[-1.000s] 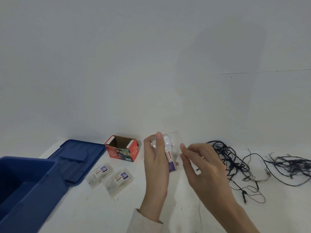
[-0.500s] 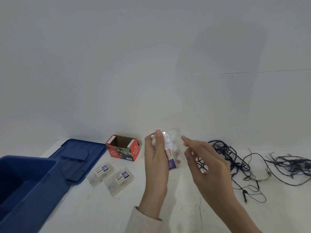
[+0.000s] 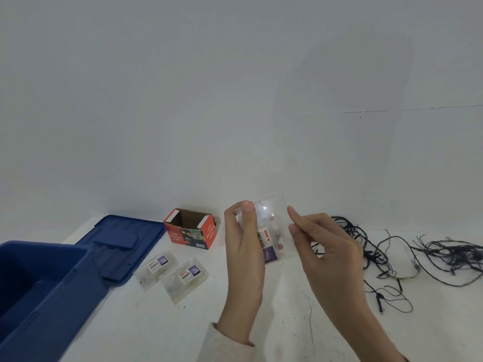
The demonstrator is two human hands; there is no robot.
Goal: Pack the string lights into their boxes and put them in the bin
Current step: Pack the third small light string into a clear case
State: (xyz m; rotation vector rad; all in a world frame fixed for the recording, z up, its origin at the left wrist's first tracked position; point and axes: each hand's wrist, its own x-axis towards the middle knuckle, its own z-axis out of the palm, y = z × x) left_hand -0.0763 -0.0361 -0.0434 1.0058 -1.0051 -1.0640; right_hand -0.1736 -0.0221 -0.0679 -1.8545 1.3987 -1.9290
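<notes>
My left hand holds a small clear plastic box with a barcode label upright above the table, thumb and fingers curled round its left edge. My right hand is at the box's right side, index finger raised beside its top corner; whether it touches the box I cannot tell. A tangle of dark string lights lies on the table to the right. Two more clear labelled boxes lie flat left of centre. The blue bin stands open at the left edge.
The bin's blue lid lies flat behind the bin. An open red cardboard box stands near the wall. A second heap of dark wire lies at the far right. A plain white wall rises behind the white table.
My right hand has shifted slightly right and opened away from the clear box's side, its index finger now raised. My left hand keeps holding the box in nearly the same place.
</notes>
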